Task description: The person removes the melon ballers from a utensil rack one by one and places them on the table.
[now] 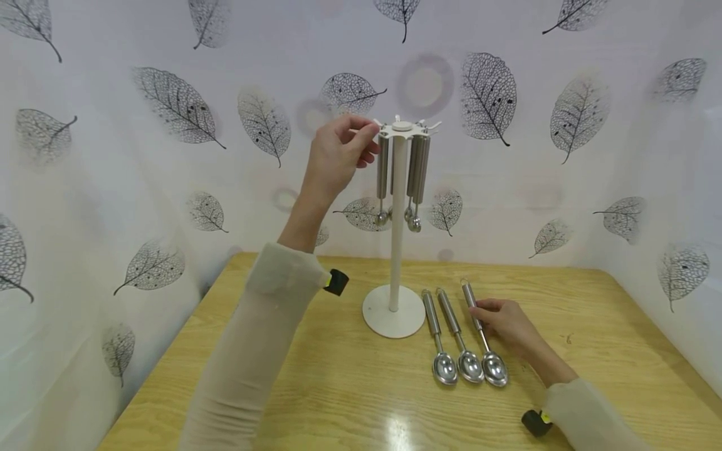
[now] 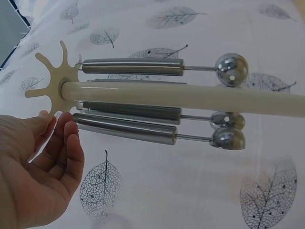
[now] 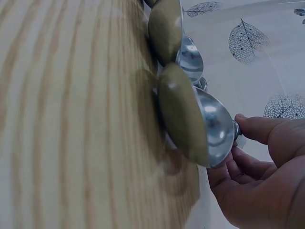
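A white rack (image 1: 397, 250) stands upright on a round base, with curved prongs around its top disc. Small steel scoops (image 1: 419, 172) with round bowls hang from it by their handle ends. My left hand (image 1: 338, 153) pinches a prong at the rack's left side, fingertips close to the top of a hanging scoop's handle (image 2: 128, 130). Three larger oval-bowled scoops lie side by side on the table, right of the base. My right hand (image 1: 510, 326) holds the handle of the rightmost oval scoop (image 1: 495, 368), thumb and fingers around it in the right wrist view.
To the left of the held scoop lie the middle oval scoop (image 1: 470, 366) and the left oval scoop (image 1: 444, 368), handles pointing away from me. The wooden table (image 1: 316, 388) meets a leaf-patterned curtain (image 1: 197, 125) behind and at both sides.
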The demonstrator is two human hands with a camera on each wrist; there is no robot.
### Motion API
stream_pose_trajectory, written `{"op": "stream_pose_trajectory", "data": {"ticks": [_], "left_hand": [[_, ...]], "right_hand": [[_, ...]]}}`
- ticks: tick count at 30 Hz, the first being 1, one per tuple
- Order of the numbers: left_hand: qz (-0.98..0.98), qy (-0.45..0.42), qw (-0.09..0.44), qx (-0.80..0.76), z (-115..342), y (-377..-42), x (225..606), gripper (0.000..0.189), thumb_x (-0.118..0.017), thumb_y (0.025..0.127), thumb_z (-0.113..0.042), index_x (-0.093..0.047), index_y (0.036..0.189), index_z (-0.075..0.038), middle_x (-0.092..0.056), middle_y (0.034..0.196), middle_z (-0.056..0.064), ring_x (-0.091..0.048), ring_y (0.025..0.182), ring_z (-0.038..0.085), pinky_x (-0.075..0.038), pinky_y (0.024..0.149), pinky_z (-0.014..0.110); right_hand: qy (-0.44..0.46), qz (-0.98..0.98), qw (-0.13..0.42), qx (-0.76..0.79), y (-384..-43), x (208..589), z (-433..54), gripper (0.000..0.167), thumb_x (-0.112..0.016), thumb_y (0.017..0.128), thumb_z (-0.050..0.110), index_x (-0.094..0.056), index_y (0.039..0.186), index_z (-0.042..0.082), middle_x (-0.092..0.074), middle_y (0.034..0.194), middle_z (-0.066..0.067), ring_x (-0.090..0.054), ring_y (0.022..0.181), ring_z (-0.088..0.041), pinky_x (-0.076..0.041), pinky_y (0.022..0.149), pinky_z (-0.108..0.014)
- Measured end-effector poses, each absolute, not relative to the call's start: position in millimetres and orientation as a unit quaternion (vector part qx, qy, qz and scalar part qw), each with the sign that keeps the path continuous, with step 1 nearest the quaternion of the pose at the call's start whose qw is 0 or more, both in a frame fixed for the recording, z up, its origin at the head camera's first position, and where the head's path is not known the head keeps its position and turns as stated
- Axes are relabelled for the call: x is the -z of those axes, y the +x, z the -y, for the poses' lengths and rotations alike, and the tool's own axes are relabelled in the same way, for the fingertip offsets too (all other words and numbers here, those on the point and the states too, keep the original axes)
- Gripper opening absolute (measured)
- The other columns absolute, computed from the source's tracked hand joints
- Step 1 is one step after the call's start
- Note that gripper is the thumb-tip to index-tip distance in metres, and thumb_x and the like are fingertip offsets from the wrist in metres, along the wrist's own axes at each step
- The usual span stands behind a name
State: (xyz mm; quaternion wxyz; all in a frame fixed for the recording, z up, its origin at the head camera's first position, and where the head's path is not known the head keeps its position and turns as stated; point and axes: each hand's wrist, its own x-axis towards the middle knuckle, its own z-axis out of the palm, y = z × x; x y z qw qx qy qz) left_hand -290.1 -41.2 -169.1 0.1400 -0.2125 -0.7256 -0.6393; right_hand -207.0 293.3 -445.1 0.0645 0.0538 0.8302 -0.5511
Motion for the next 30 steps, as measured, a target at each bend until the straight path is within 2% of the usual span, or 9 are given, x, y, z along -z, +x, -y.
{"op": "stream_pose_trajectory", "data": {"ticks": [3, 9, 13, 17, 22, 26, 30], "left_hand": [[0.723, -0.214, 0.141, 0.641, 41, -291, 171, 0.018, -0.068, 0.106, -0.017, -0.072, 0.114, -0.001, -0.075, 0.092, 0.015, -0.069, 0.074, 0.018, -0.061, 0.075, 0.030], [0.720, -0.223, 0.148, 0.641, 41, -291, 172, 0.019, -0.068, 0.106, -0.016, -0.072, 0.114, 0.001, -0.075, 0.090, 0.015, -0.068, 0.071, 0.015, -0.061, 0.072, 0.028], [0.720, -0.219, 0.147, 0.642, 42, -291, 172, 0.019, -0.068, 0.106, -0.016, -0.072, 0.115, 0.000, -0.075, 0.090, 0.014, -0.068, 0.072, 0.015, -0.062, 0.076, 0.033], [0.721, -0.220, 0.147, 0.641, 42, -290, 171, 0.019, -0.068, 0.106, -0.016, -0.072, 0.114, 0.000, -0.075, 0.090, 0.014, -0.068, 0.072, 0.015, -0.062, 0.075, 0.032], [0.722, -0.221, 0.148, 0.638, 42, -289, 171, 0.020, -0.067, 0.106, -0.016, -0.072, 0.115, 0.001, -0.075, 0.091, 0.015, -0.069, 0.073, 0.017, -0.061, 0.074, 0.031], [0.722, -0.217, 0.146, 0.641, 42, -289, 171, 0.019, -0.067, 0.107, -0.016, -0.072, 0.115, 0.000, -0.075, 0.091, 0.015, -0.070, 0.075, 0.023, -0.062, 0.078, 0.036], [0.721, -0.221, 0.149, 0.639, 41, -289, 171, 0.020, -0.067, 0.107, -0.016, -0.072, 0.115, 0.001, -0.075, 0.090, 0.015, -0.069, 0.073, 0.020, -0.062, 0.078, 0.038]], "right_hand": [[0.063, -0.840, 0.061, 0.536, -208, 446, -292, 0.053, -0.069, 0.105, 0.018, -0.053, 0.140, -0.018, -0.069, 0.097, -0.011, -0.060, 0.076, -0.015, -0.054, 0.062, -0.024], [0.065, -0.845, 0.054, 0.529, -209, 447, -290, 0.054, -0.068, 0.106, 0.019, -0.051, 0.140, -0.020, -0.070, 0.107, -0.019, -0.062, 0.079, -0.015, -0.057, 0.064, -0.025], [0.074, -0.843, 0.051, 0.531, -209, 447, -287, 0.052, -0.068, 0.106, 0.017, -0.052, 0.139, -0.019, -0.067, 0.095, -0.012, -0.058, 0.069, -0.012, -0.053, 0.058, -0.023], [0.078, -0.847, 0.041, 0.524, -209, 447, -284, 0.049, -0.068, 0.105, 0.016, -0.055, 0.137, -0.019, -0.063, 0.083, -0.006, -0.053, 0.061, -0.010, -0.048, 0.052, -0.021], [0.076, -0.853, 0.025, 0.516, -208, 447, -281, 0.046, -0.071, 0.103, 0.014, -0.058, 0.132, -0.019, -0.067, 0.088, -0.009, -0.054, 0.061, -0.010, -0.049, 0.051, -0.020], [0.089, -0.851, 0.015, 0.518, -208, 446, -278, 0.044, -0.072, 0.102, 0.014, -0.060, 0.130, -0.017, -0.068, 0.090, -0.010, -0.053, 0.059, -0.009, -0.047, 0.050, -0.020], [0.093, -0.854, 0.006, 0.512, -207, 446, -275, 0.039, -0.070, 0.102, 0.010, -0.062, 0.127, -0.018, -0.069, 0.092, -0.012, -0.053, 0.060, -0.010, -0.047, 0.049, -0.020]]}}
